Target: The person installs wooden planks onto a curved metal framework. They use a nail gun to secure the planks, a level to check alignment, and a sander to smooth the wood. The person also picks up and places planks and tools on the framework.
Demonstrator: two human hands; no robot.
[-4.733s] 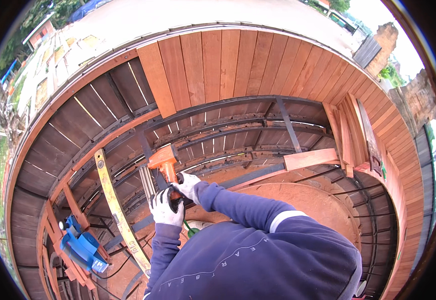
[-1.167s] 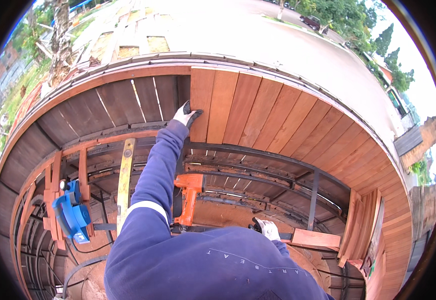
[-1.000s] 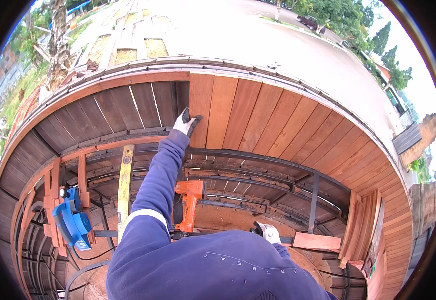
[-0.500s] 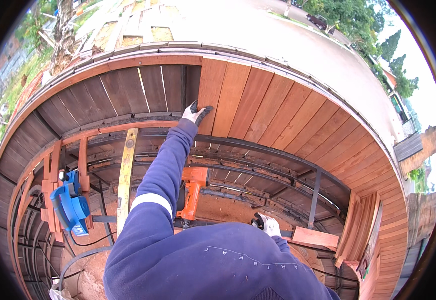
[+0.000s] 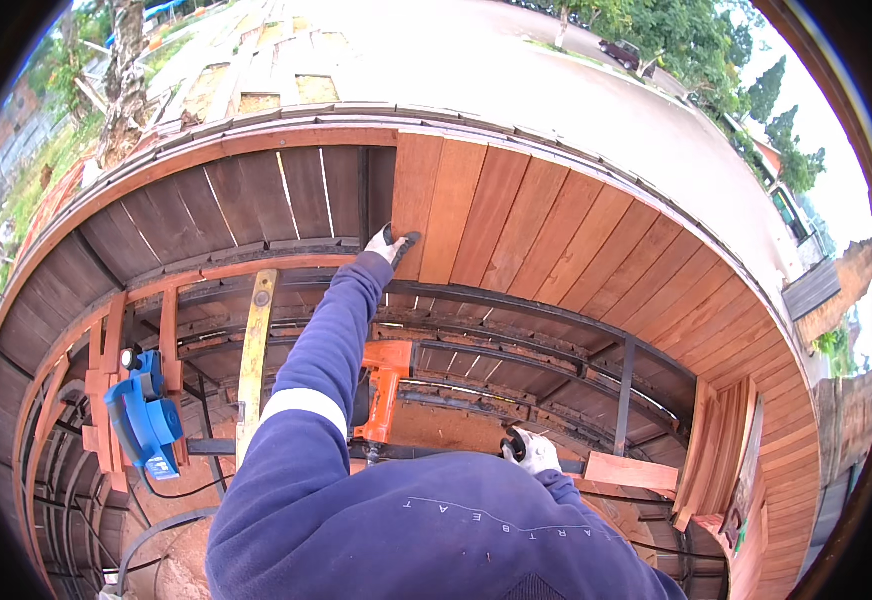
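Observation:
My left hand [image 5: 393,243], in a white and dark work glove, reaches far forward to the lower left corner of the endmost reddish wooden plank [image 5: 417,190]. Its fingers grip that plank's edge, the thumb side lying over the face. Low and to the right, my right hand [image 5: 534,452] wears a similar glove. Its fingers are curled in beside my body, and what they hold, if anything, is hard to make out. Between my arms rests an orange nail gun [image 5: 386,385], partly hidden by my left sleeve.
A yellow spirit level [image 5: 256,350] leans left of my arm. Farther left, a blue power planer [image 5: 144,415] hangs by wooden strips. Dark metal ribs [image 5: 626,390] frame the curved structure. A loose board [image 5: 632,474] lies at right; several stacked boards [image 5: 721,450] stand beyond it.
The view has shifted slightly, so the planks sit a little lower and to the left. My left hand keeps its hold on the plank's edge; my right hand has barely moved.

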